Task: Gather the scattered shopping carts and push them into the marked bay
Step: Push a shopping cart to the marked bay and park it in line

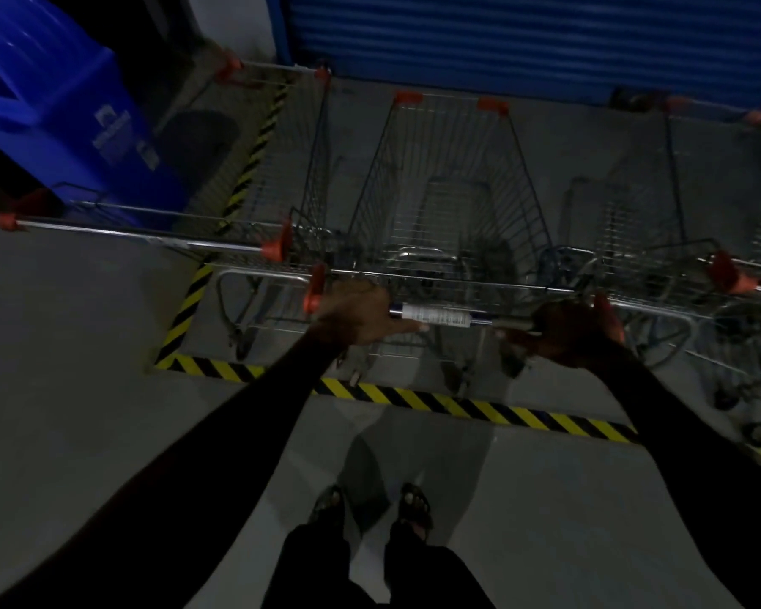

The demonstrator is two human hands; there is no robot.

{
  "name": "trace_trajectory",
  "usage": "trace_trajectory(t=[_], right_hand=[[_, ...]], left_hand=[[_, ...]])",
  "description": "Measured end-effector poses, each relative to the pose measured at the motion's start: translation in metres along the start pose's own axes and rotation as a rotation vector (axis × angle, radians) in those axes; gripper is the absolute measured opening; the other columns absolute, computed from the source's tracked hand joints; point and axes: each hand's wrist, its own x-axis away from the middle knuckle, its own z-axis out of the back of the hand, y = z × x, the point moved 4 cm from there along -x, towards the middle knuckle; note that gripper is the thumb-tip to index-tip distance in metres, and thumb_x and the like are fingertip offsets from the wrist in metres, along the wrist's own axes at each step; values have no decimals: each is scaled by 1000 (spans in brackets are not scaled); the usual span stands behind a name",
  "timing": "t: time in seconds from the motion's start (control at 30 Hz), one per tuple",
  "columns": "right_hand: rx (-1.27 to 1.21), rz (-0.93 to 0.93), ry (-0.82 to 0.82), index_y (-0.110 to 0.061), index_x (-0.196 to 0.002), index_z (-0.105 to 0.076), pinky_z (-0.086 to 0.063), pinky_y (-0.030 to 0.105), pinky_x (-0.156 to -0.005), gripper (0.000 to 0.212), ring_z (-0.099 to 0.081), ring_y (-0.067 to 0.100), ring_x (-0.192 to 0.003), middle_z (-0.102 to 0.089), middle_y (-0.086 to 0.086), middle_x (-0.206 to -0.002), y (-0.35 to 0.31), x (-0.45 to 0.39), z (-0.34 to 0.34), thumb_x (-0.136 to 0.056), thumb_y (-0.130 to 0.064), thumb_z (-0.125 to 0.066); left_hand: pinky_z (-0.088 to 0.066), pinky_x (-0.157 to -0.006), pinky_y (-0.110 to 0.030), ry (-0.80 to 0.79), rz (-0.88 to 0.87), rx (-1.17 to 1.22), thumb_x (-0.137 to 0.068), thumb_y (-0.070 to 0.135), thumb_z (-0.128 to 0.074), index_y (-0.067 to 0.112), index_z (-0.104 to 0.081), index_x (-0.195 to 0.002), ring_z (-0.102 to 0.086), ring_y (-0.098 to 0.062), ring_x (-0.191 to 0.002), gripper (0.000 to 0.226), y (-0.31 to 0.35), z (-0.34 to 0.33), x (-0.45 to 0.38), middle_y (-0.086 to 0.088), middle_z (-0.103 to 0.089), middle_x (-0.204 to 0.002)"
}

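A wire shopping cart (449, 186) with orange corner caps stands straight ahead of me, inside the yellow-and-black striped floor marking (436, 400). My left hand (361, 316) grips the left end of its handle bar (440, 317). My right hand (567, 331) grips the right end. A second cart (282, 169) is parked to its left inside the marking, its handle (141, 232) reaching out to the left. A third cart (695, 204) stands to the right, partly cut off by the frame edge.
A blue ribbed shutter (523, 37) closes off the far side of the bay. A large blue bin (62, 103) stands at the left behind the left cart. Grey floor lies around my feet (370, 507). The scene is dim.
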Motion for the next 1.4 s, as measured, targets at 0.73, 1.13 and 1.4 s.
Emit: trace_trajectory(t=[0.73, 1.13, 1.4], right_hand=[[-88, -38, 113, -29, -50, -52, -44, 56, -107, 95, -57, 11, -68, -53, -15, -56, -17, -65, 5, -68, -109, -5], [-43, -47, 42, -32, -63, -60, -23, 58, -121, 102, -52, 10, -80, -54, -19, -66, -20, -71, 12, -62, -108, 8], [-48, -69, 35, -43, -95, -77, -4, 61, -126, 102, -66, 13, -114, -75, -17, -98, -24, -61, 14, -70, -108, -2]], left_hand=[[-50, -73, -31, -5, -29, 19, -73, 104, -38, 22, -71, -82, -63, -13, -69, 90, -65, 10, -59, 5, -65, -70], [-42, -71, -30, -23, 5, 31, -68, 109, -29, 21, -72, -90, -63, -15, -75, 101, -68, 8, -59, 3, -69, -80], [-42, -73, -30, -34, 10, 23, -68, 108, -30, 21, -71, -95, -60, -17, -75, 100, -66, 6, -57, 1, -71, -86]])
